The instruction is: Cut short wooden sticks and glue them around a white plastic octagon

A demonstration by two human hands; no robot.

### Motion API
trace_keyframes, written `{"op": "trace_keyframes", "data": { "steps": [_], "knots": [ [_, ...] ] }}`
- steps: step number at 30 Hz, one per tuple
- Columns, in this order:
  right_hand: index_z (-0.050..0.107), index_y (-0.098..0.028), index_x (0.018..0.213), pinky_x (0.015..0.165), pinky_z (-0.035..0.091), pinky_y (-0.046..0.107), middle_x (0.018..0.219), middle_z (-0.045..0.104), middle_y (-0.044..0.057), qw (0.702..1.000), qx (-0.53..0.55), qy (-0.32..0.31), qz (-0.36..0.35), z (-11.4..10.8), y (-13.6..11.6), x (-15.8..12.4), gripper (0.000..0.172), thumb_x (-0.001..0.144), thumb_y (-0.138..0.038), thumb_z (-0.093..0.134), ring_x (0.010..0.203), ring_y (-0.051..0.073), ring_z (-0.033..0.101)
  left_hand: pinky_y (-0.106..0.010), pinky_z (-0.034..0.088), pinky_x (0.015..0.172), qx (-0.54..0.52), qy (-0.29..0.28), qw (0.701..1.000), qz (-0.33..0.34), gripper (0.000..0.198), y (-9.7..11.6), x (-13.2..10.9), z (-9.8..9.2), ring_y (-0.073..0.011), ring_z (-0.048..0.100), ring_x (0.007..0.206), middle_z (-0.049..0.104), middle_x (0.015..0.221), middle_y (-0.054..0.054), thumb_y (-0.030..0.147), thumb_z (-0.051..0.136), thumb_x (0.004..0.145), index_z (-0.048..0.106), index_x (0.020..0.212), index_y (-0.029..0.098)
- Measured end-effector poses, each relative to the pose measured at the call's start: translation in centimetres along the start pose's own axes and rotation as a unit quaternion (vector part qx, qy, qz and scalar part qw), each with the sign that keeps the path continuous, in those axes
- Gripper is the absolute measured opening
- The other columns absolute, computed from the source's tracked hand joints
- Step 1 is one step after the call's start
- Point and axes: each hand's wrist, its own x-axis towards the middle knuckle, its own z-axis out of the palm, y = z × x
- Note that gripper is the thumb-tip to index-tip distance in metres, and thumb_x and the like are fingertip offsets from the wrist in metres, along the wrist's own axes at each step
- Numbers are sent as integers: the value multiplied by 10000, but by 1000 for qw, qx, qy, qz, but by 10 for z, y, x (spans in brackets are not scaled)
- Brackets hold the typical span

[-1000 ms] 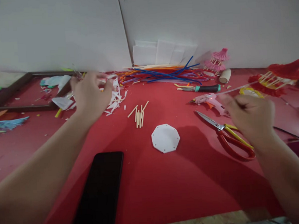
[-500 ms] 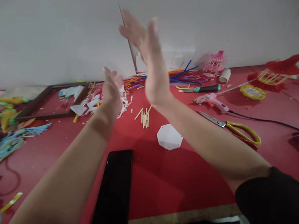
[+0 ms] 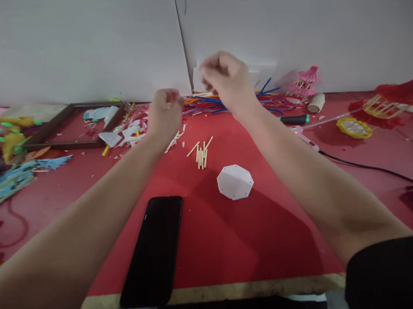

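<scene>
Blue and orange pipe-cleaner stems point(image 3: 204, 110) lie crosswise just below the right hand point(image 3: 228, 79), with the left hand point(image 3: 164, 113) farther off; all fingers point(image 3: 209, 73) are curled shut.

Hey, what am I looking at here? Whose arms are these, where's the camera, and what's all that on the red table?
No machine here: these are one person's bare arms, filmed by a camera on their head looking forward and down. The left hand and right hand are curled shut over the red table; nothing shows in either. On it lie a black phone, a white octagon, short wooden sticks, white scraps and, by the wall, coloured strands.
</scene>
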Motion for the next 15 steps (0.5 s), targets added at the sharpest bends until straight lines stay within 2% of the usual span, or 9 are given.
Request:
{"op": "trace_keyframes", "data": {
  "steps": [1,3,4,6,8,9,11,13,15],
  "knots": [
    [617,-183,1156,936,472,347,1119,713,-2,996,-88,-19,-15,0,6,-9,412,955,-367,308,1068,199,636,-278,305,1078,18,20,1000,5,302,-7,-1,-3,-153,475,1249,624,1239,14,253,619,938,540,1218,171],
    [712,-172,944,879,471,306,989,751,23,982,-140,-119,-44,6,16,-27,200,858,-215,536,965,195,666,-342,399,976,78,29,996,9,286,-22,-10,-6,-183,590,1048,679,1046,-30,227,626,910,555,1176,150],
    [728,-172,944,847,460,296,979,754,35,958,-196,-198,-68,10,21,-35,214,847,-150,539,942,190,670,-365,432,919,93,15,996,2,330,-29,-17,-5,-201,621,960,693,967,-45,214,663,871,554,1173,139],
    [756,-163,952,779,436,299,972,755,74,933,-235,-259,-80,21,28,-45,236,824,-99,568,923,209,670,-379,465,860,158,-35,987,5,413,-38,-37,-3,-225,646,912,703,987,-82,256,702,828,545,1191,136],
    [767,-157,941,733,408,304,1001,743,111,920,-257,-282,-85,29,33,-50,224,811,-93,597,944,234,657,-383,481,861,216,-109,969,45,368,-39,-61,1,-239,654,970,701,1082,-108,276,655,853,558,1183,144],
    [769,-156,922,718,397,304,1015,735,122,916,-264,-289,-88,32,35,-50,209,804,-92,608,953,241,648,-381,486,871,220,-137,962,87,253,-37,-72,3,-232,654,985,703,1089,-101,275,596,890,598,1111,153],
    [764,-155,870,701,382,304,1026,722,129,911,-269,-299,-96,34,37,-49,180,790,-84,619,951,240,631,-359,511,849,196,-241,941,137,162,-29,-94,9,-204,667,921,724,999,-58,299,547,925,651,963,181],
    [741,-152,795,685,375,306,991,713,124,911,-263,-300,-100,33,39,-47,143,763,-71,628,914,232,620,-340,541,837,156,-322,921,153,165,-21,-111,16,-190,686,934,733,1022,-45,307,540,951,653,991,193],
    [700,-152,719,669,375,308,920,705,106,918,-251,-290,-98,28,41,-47,105,727,-63,644,853,219,613,-385,533,946,177,-359,892,212,170,-18,-125,23,-217,671,1060,718,1139,-69,277,579,940,634,1076,190]
  ]
}}
